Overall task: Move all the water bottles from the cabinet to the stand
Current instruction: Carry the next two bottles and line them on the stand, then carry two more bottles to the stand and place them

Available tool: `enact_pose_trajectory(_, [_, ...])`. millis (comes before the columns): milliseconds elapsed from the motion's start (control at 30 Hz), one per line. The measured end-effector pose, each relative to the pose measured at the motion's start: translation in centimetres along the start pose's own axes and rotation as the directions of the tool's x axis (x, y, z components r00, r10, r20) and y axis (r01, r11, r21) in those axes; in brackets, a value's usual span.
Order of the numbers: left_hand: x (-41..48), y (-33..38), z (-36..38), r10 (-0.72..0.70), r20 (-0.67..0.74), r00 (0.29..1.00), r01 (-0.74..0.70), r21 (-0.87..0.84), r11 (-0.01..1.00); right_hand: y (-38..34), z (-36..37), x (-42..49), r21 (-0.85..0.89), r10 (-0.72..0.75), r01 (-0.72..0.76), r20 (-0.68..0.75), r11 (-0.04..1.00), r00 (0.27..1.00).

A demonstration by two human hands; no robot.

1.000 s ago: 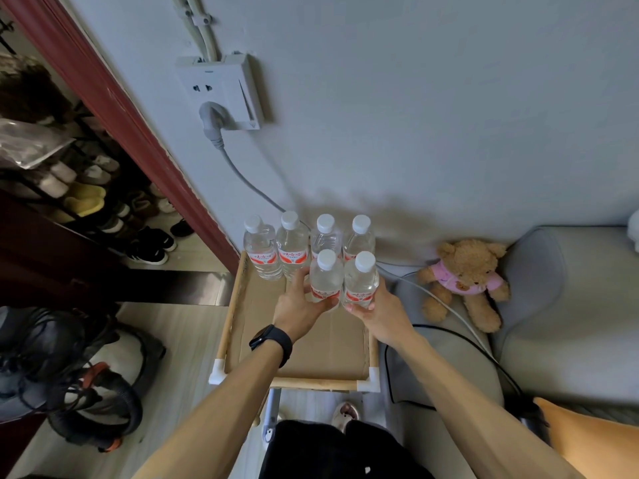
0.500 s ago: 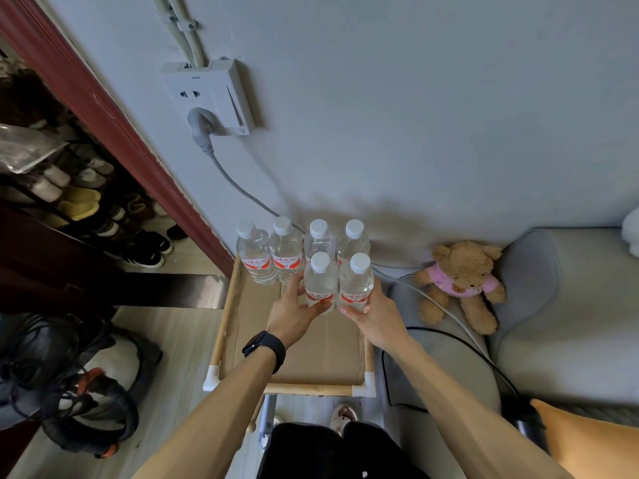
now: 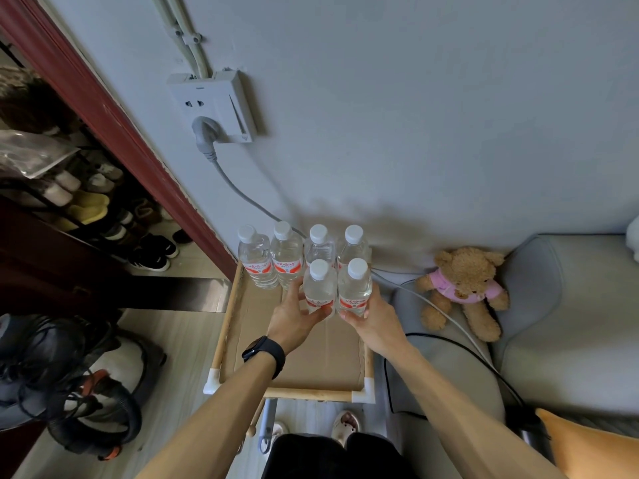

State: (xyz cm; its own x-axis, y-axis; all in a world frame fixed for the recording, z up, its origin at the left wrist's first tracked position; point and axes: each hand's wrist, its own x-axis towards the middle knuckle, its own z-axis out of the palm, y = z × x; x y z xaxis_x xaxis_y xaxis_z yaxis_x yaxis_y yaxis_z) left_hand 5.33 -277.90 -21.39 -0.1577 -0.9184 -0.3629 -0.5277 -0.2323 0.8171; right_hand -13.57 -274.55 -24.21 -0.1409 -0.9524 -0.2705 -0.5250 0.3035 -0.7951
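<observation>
Several clear water bottles with white caps and red labels stand upright on the stand (image 3: 228, 326), a wooden frame with a cardboard top. A row of them lines the wall edge, its leftmost bottle (image 3: 256, 261) at the corner. In front stand two more. My left hand (image 3: 295, 318) grips the front left bottle (image 3: 320, 288) near its base. My right hand (image 3: 375, 318) grips the front right bottle (image 3: 356, 286). Both bottles rest on the cardboard, touching each other.
A wall socket (image 3: 214, 108) with a grey plug and cable is above the stand. A teddy bear (image 3: 463, 288) sits on the grey sofa (image 3: 570, 305) to the right. Shoes (image 3: 152, 252) and a vacuum cleaner (image 3: 69, 392) lie left on the floor.
The view has shifted slightly. My hands keep hold of the two front bottles, which stay in place on the stand.
</observation>
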Motion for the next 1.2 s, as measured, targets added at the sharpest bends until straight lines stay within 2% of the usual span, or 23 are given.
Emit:
enact_pose_trajectory(367, [0.8, 0.2, 0.1, 0.003, 0.018, 1.000, -0.004, 0.053, 0.999, 0.0, -0.5, 0.3, 0.020, 0.012, -0.013, 0.055, 1.000, 0.998])
enact_pose_trajectory(700, [0.4, 0.0, 0.7, 0.026, -0.028, 0.999, -0.026, 0.012, 1.000, -0.2, -0.5, 0.4, 0.025, 0.030, -0.032, 0.077, 0.999, 0.997])
enact_pose_trajectory(1067, [0.0, 0.4, 0.6, 0.011, -0.017, 1.000, -0.011, 0.017, 1.000, -0.5, -0.6, 0.3, 0.026, 0.006, -0.008, 0.085, 1.000, 0.996])
enact_pose_trajectory(1200, [-0.6, -0.4, 0.2, -0.045, 0.009, 0.999, 0.045, 0.051, 0.998, 0.1, -1.1, -0.5, 0.069, 0.012, -0.020, 0.114, 0.997, 0.993])
